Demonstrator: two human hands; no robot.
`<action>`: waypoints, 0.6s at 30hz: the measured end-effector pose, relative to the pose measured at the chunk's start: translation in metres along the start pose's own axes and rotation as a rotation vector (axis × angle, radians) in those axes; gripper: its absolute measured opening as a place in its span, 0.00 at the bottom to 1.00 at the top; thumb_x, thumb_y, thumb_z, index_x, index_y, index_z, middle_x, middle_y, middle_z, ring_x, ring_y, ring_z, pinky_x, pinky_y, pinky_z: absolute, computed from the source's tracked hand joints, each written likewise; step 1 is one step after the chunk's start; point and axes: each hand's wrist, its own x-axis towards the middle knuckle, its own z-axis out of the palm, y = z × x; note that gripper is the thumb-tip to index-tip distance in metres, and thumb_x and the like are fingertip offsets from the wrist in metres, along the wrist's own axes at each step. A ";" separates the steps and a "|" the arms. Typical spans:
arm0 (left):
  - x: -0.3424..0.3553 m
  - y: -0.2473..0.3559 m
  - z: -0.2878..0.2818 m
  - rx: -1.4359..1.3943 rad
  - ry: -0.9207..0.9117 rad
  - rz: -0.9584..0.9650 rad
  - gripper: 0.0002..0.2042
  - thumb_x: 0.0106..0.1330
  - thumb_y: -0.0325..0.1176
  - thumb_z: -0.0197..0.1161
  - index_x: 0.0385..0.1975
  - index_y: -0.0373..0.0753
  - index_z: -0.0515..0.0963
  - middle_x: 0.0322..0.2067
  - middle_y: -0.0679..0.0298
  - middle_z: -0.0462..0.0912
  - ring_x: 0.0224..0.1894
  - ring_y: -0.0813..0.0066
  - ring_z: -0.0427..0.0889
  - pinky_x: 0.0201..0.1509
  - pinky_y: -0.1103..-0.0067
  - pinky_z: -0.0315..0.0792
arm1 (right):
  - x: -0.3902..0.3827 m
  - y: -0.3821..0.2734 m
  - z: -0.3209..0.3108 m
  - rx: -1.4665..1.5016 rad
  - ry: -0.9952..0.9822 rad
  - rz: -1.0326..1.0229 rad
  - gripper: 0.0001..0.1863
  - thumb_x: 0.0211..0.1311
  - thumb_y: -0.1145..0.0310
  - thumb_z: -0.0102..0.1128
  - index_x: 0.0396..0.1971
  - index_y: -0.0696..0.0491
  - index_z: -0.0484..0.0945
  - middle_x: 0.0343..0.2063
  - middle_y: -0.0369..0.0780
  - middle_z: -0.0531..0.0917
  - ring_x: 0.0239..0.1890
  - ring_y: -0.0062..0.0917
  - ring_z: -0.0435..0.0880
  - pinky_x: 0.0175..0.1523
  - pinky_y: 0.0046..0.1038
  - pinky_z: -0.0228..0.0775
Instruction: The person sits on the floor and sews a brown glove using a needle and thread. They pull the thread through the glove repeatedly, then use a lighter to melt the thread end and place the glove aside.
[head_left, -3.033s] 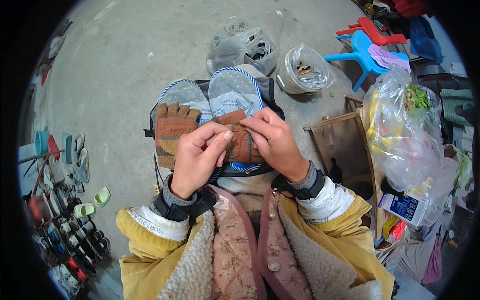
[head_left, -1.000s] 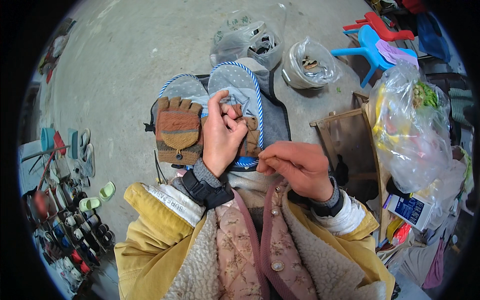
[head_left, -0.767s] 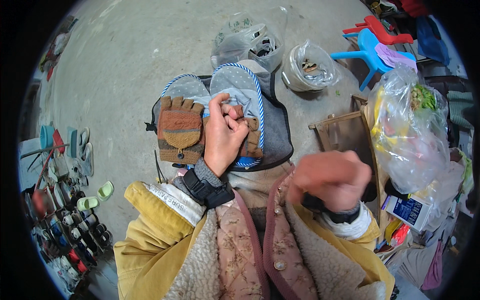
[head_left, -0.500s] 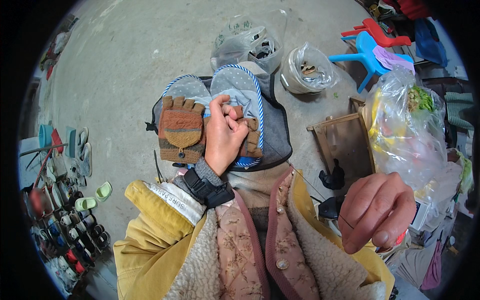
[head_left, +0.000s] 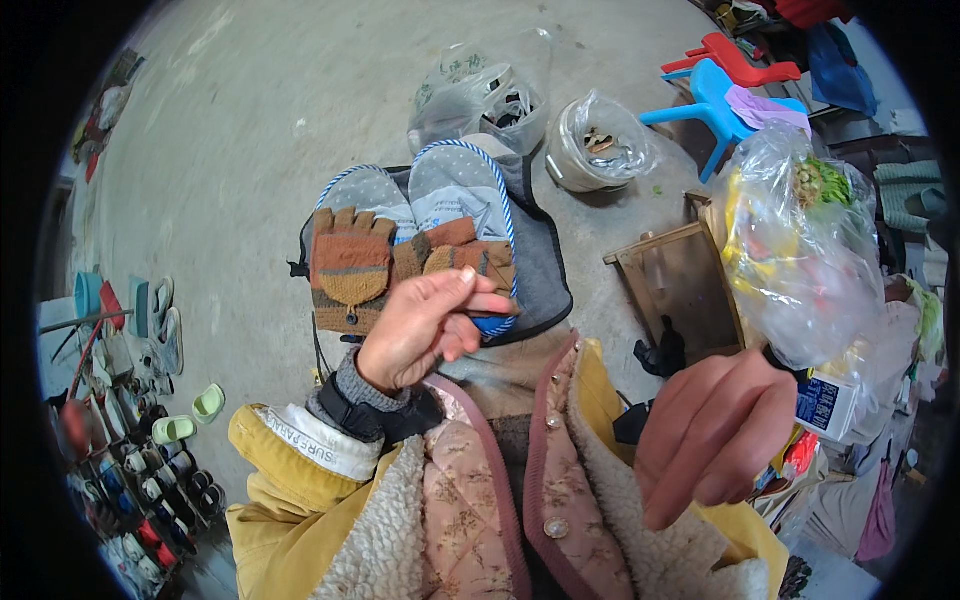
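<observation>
My left hand (head_left: 418, 325) hovers over the lower edge of the gloves, thumb and fingers pinched; what is between them, if anything, is too small to see. My right hand (head_left: 715, 432) is raised close at the right, fingers curled together, their grip hidden. A brown and rust knitted fingerless glove (head_left: 352, 262) with a flap and button lies flat on the left insole. Its mate, another knitted glove (head_left: 485, 262), lies rumpled on the right, partly behind my left hand. Beneath them are two grey dotted insoles (head_left: 455, 180) with blue-striped edging, on a dark grey cloth (head_left: 540, 255) over my lap.
Ahead stand a plastic bag (head_left: 480, 105) and a lined bucket (head_left: 600, 145). To the right are a wooden stool frame (head_left: 655, 240), a blue chair (head_left: 715, 105), a red chair (head_left: 745, 62) and a bulging clear bag (head_left: 795, 250). Shoes (head_left: 150, 470) crowd the left.
My left hand has come off the right glove and drawn back toward my body, uncovering more of it. My right hand has shifted left and slightly down.
</observation>
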 end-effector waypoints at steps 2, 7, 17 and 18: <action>0.004 0.000 0.001 -0.318 -0.182 -0.145 0.16 0.74 0.39 0.48 0.47 0.31 0.71 0.42 0.59 0.81 0.19 0.88 0.69 0.19 0.92 0.67 | 0.002 0.003 0.008 -0.012 -0.018 -0.001 0.09 0.66 0.73 0.53 0.43 0.62 0.74 0.30 0.54 0.83 0.19 0.37 0.81 0.27 0.32 0.79; 0.011 0.003 -0.012 -0.587 -0.328 -0.115 0.10 0.74 0.33 0.46 0.47 0.35 0.70 0.25 0.74 0.66 0.17 0.92 0.57 0.15 0.92 0.52 | -0.011 0.014 0.017 -0.186 -0.134 0.354 0.09 0.66 0.68 0.51 0.39 0.54 0.78 0.23 0.39 0.82 0.21 0.25 0.82 0.28 0.23 0.73; 0.020 -0.014 -0.016 0.698 0.089 0.555 0.04 0.67 0.29 0.58 0.32 0.35 0.76 0.36 0.69 0.74 0.27 0.86 0.69 0.30 0.87 0.64 | -0.150 0.005 0.004 -0.767 1.290 0.639 0.11 0.61 0.66 0.60 0.32 0.60 0.80 0.21 0.38 0.81 0.20 0.17 0.79 0.25 0.21 0.72; 0.021 -0.013 -0.020 0.771 0.071 0.602 0.04 0.66 0.28 0.58 0.32 0.35 0.76 0.38 0.68 0.74 0.31 0.84 0.71 0.34 0.86 0.66 | -0.177 -0.004 -0.001 -0.832 1.439 0.556 0.10 0.61 0.66 0.61 0.30 0.59 0.80 0.21 0.36 0.81 0.21 0.16 0.79 0.25 0.19 0.71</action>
